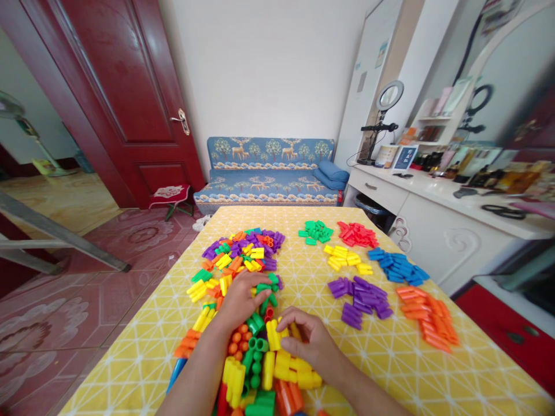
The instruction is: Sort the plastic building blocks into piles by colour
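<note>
Where the mixed pile (243,254) of plastic pieces spreads over the yellow-clothed table (433,375), both hands are down among it. The left hand (241,297) lies palm-down on the pile with its fingers curled over a few green pieces (265,288) at its fingertips; whether it grips any of them cannot be told. The right hand (310,341), just beside the left and nearer the person, has thumb and fingers bent together around a yellow piece (273,334), which stands upright at its fingertips (more yellow ones lie under and in front of the palm, touching it).

Beyond the right hand, well apart from it, lie heaps sorted by colour. A purple heap (359,297) is nearest, with an orange heap (427,315) to its outer side. Farther off are a yellow heap (347,258) and a blue heap (396,267), and farthest of all a green heap (315,231) and a red heap (356,234). Past the table's far edge stands a blue patterned sofa (269,170), and beyond the left hand's side is a dark red door (117,98).
</note>
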`<action>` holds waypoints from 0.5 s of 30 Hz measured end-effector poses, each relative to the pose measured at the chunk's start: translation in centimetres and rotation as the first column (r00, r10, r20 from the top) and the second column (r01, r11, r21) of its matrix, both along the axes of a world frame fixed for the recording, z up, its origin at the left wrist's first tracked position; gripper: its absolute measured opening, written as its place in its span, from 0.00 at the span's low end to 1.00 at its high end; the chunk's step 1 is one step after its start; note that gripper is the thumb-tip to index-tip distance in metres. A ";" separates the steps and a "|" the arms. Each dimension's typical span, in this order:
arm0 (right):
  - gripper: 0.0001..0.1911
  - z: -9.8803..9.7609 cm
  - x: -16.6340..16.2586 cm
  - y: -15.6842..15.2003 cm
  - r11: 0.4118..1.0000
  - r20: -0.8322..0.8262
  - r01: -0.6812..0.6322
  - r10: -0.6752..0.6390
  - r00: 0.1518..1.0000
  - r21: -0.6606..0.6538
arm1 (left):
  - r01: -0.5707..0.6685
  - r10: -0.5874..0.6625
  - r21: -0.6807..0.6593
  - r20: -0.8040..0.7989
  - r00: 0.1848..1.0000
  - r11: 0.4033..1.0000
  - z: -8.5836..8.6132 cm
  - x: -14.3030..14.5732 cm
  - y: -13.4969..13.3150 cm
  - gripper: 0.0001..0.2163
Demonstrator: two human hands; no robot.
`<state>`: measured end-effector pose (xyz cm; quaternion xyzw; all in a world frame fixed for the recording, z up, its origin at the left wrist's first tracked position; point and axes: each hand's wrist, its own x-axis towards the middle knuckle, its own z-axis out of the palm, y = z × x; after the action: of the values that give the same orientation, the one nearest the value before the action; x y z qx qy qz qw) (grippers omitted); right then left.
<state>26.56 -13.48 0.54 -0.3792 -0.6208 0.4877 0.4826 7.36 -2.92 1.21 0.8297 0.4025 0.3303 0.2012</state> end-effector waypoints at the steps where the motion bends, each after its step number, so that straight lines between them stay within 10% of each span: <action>1: 0.11 -0.1 0.0 0.0 1.000 -0.019 -0.015 0.015 1.000 0.002 | 0.001 -0.001 -0.003 -0.003 1.000 1.000 0.0 0.0 0.0 0.10; 15: 0.14 -1.2 1.8 1.6 0.904 -0.059 0.419 -0.424 0.904 -0.087 | 0.000 0.000 -0.016 0.011 1.000 1.000 0.1 0.0 -0.1 0.10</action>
<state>28.32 -11.83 -0.65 -0.5027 -0.4871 0.4082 0.5860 7.32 -3.00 1.31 0.8262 0.4040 0.3317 0.2099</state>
